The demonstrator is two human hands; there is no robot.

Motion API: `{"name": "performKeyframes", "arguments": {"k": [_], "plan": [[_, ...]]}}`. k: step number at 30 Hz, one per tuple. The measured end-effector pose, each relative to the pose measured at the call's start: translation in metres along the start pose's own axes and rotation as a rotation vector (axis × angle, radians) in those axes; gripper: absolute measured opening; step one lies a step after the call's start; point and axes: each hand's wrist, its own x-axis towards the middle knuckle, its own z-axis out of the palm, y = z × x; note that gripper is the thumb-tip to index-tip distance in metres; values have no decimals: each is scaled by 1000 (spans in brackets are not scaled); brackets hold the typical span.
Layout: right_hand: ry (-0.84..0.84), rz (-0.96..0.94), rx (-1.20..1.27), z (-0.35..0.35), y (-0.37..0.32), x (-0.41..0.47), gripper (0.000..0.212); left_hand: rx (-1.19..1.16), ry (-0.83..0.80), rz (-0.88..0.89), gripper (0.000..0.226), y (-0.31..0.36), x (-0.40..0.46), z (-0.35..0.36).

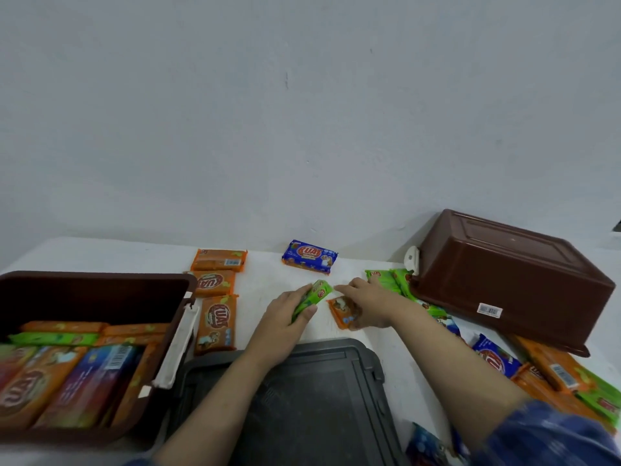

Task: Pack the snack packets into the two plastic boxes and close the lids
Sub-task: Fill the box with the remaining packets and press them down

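On the white surface [268, 280], the left hand [285, 317] has its grip closed round a slim green foil snack packet [314, 297], thumb on top and the packet tilted up off the surface. The right hand [366, 304] rests over a small orange foil packet [341, 312] lying flat; whether its grip has closed on that packet cannot be told.

At the left, an open brown plastic box [100, 287], smooth-walled and rectangular, holds glossy orange, green and blue packets laid in rows. At the right, a second brown plastic box [504, 284] lies upside down, its ribbed base up, resting on a heap of packets. A dark grey plastic lid [312, 391] lies flat under the forearms. Three orange packets [216, 294] lie in a column beside the open box, and a blue packet [309, 257] sits near the wall.
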Motion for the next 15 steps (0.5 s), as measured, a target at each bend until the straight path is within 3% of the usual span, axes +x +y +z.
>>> {"name": "performKeyframes", "arguments": {"k": [4, 11, 15], "plan": [[191, 22, -6, 8, -9, -8, 77, 31, 17, 27, 51, 3, -5, -11], [492, 78, 473, 21, -33, -35, 70, 1, 95, 39, 49, 11, -17, -21], [738, 30, 740, 16, -56, -58, 39, -119, 109, 37, 47, 35, -29, -29]]}}
